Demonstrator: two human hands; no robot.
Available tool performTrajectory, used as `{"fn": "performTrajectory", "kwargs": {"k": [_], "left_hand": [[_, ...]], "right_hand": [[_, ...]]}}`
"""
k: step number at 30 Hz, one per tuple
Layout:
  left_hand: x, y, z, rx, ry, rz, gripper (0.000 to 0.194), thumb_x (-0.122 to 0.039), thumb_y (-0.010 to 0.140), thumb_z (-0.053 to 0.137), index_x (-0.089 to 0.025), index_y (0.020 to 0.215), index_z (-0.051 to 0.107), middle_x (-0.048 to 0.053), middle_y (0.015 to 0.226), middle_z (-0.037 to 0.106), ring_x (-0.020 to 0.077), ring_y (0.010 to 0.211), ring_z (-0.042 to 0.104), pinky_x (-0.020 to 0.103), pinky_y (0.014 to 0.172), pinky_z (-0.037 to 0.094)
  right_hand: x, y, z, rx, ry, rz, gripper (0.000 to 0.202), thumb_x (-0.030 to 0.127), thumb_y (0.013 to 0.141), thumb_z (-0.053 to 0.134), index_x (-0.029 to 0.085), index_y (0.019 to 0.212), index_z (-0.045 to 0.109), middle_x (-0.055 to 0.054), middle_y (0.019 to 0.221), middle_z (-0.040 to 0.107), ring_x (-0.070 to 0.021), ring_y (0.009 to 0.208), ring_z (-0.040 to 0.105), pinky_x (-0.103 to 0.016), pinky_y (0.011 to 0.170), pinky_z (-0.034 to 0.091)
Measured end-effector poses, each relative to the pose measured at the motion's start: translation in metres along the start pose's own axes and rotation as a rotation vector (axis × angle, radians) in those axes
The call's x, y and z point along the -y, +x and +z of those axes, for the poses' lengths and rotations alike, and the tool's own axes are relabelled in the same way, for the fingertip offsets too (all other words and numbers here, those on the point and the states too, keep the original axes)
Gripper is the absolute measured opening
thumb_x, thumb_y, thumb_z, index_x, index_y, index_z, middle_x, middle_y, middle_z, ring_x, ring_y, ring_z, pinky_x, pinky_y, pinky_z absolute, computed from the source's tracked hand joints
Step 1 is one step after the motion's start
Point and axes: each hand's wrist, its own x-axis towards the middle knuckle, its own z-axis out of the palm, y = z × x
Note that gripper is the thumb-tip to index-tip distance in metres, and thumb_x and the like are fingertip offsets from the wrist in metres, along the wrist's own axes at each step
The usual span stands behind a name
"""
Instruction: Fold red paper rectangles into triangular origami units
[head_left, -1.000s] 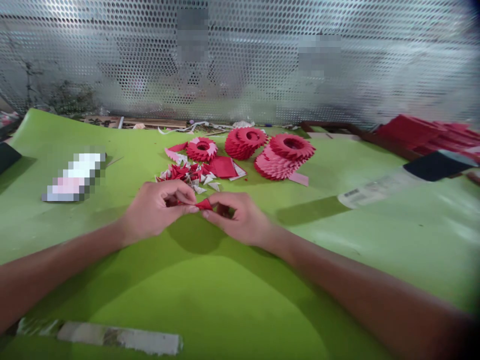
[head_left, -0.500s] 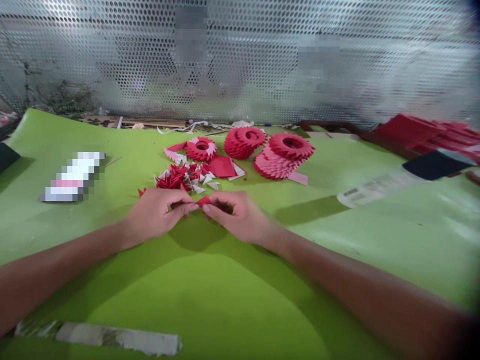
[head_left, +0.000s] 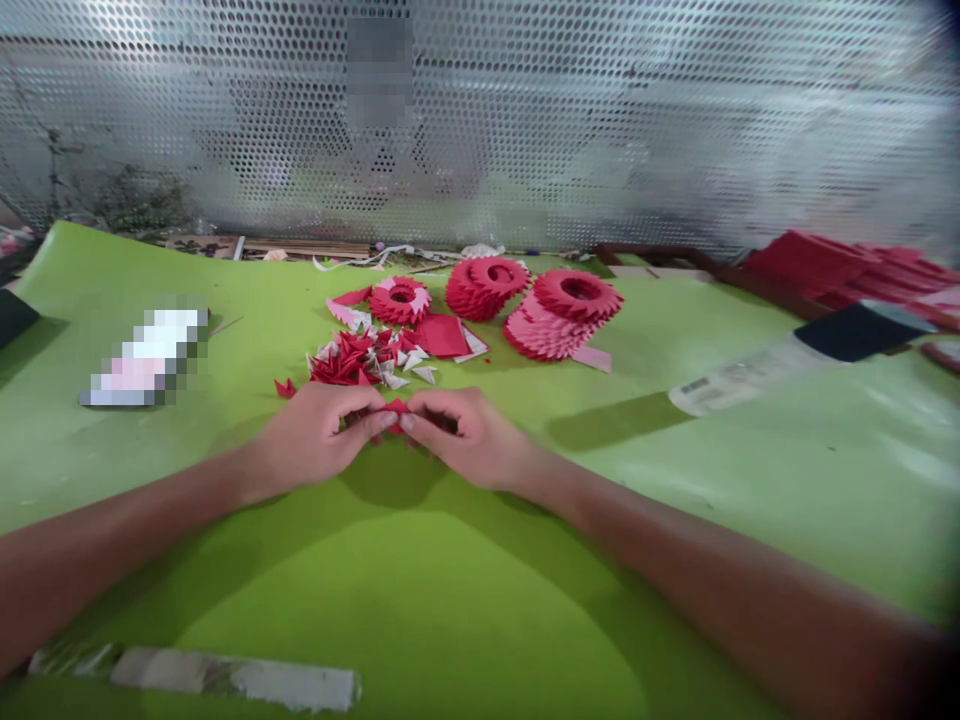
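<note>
A small piece of red paper (head_left: 396,406) is pinched between my two hands above the green tabletop. My left hand (head_left: 319,425) grips its left side with thumb and fingertips. On the other side, my right hand (head_left: 465,430) holds it the same way, thumb toward me. Just beyond my hands lies a heap of folded red and white paper pieces (head_left: 352,358). A stack of red paper (head_left: 441,335) rests beside the heap. Behind stand a small red and pink paper ring (head_left: 400,299) and two taller rolls of interlocked paper, one red (head_left: 484,290), one red and pink (head_left: 555,320).
A phone with a blurred screen (head_left: 146,360) lies on the left. To the right is a clear bottle with a dark cap (head_left: 750,370), and red sheets (head_left: 817,270) are piled behind it. A taped strip (head_left: 240,680) lies at the near edge. Perforated metal sheeting (head_left: 480,130) closes off the back.
The fingertips have drawn closer together around the red paper, which now sits slightly further left and shows a pointed top. My right hand has shifted a little left.
</note>
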Motion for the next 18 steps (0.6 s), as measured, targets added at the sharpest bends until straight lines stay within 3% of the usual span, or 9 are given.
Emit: {"fn": "performTrajectory", "kwargs": {"k": [5,13,18], "left_hand": [[0.0033,-0.0013,-0.0013,-0.038,-0.069,-0.075,0.040,-0.041,0.101,0.047,-0.016,0.079,0.069,0.002,0.063,0.068,0.0109,0.047,0.053,0.022,0.044,0.032],[0.0024,-0.0006,-0.0010,0.040,-0.149,-0.098,0.039,-0.047,0.098,0.051,-0.015,0.084,0.069,0.001,0.067,0.066,0.0101,0.050,0.050,0.021,0.044,0.032],[0.0059,-0.0015,-0.0001,0.014,-0.303,-0.176,0.040,-0.049,0.097,0.054,-0.015,0.081,0.068,0.003,0.068,0.069,0.0113,0.053,0.057,0.021,0.047,0.040]], "right_hand": [[-0.0004,-0.0004,0.0002,-0.031,0.010,0.017,0.030,0.038,0.101,0.049,0.018,0.080,0.059,0.002,0.066,0.058,-0.0113,0.059,0.051,-0.024,0.055,0.035],[0.0004,-0.0004,-0.0003,0.020,-0.014,0.013,0.032,0.036,0.103,0.046,0.018,0.079,0.059,0.001,0.069,0.061,-0.0112,0.060,0.053,-0.024,0.057,0.040],[-0.0046,-0.0026,0.0028,-0.140,-0.035,-0.070,0.020,0.035,0.097,0.059,0.019,0.108,0.062,-0.004,0.090,0.069,-0.0119,0.065,0.059,-0.023,0.055,0.046]]}}
